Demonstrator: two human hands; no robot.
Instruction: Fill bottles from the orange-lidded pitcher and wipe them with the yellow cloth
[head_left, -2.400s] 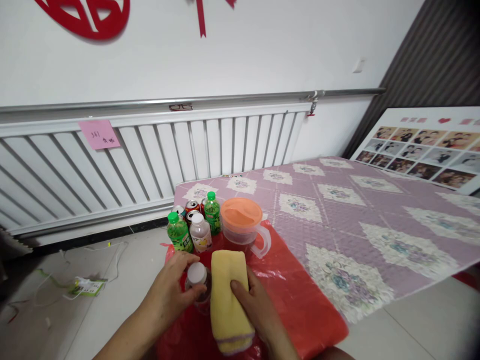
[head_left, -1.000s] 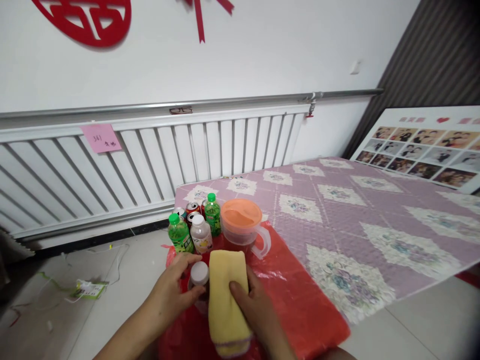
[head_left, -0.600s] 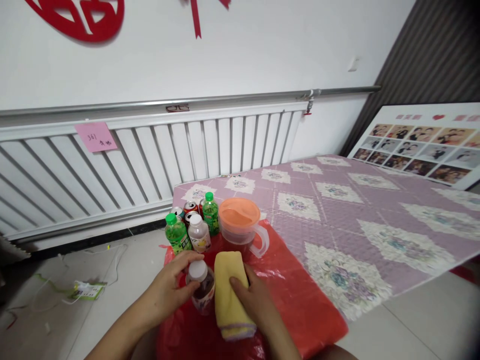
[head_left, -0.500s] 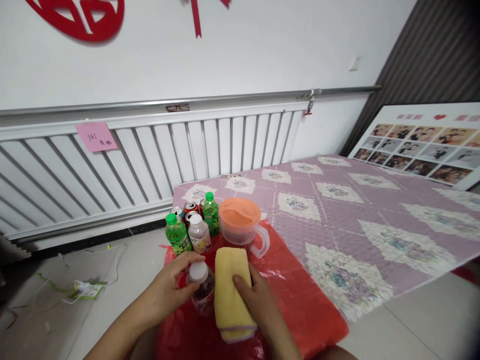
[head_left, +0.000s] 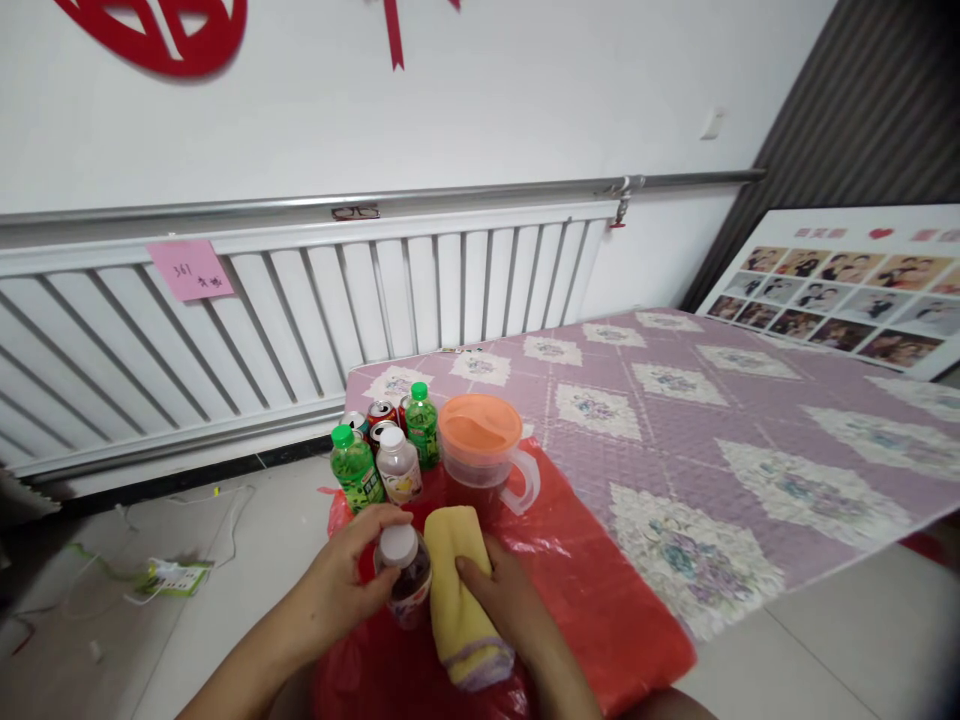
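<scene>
My left hand (head_left: 352,565) grips a small clear bottle (head_left: 409,590) with a white cap and dark contents, its fingers around the cap and neck. Folded and yellow, a cloth (head_left: 459,590) is held in my right hand (head_left: 499,590), thumb on top, its left edge against the bottle. Just behind are a white-capped bottle (head_left: 399,470), two green bottles (head_left: 355,468) (head_left: 422,425) and several cans (head_left: 382,412). A clear pitcher (head_left: 480,440) with an orange lid stands behind the cloth. Red plastic (head_left: 600,580) lies under these things.
A purple floral bedspread (head_left: 675,400) spreads to the right. Beyond it a photo board (head_left: 840,290) leans at the wall. A white radiator (head_left: 300,320) with a pink note (head_left: 191,270) runs along the back. A power strip (head_left: 176,578) and cables lie on the floor at left.
My right hand has shifted slightly left and the cloth has curled and tilted, its top edge lower and nearer the bottle. My left hand still holds the bottle in nearly the same place.
</scene>
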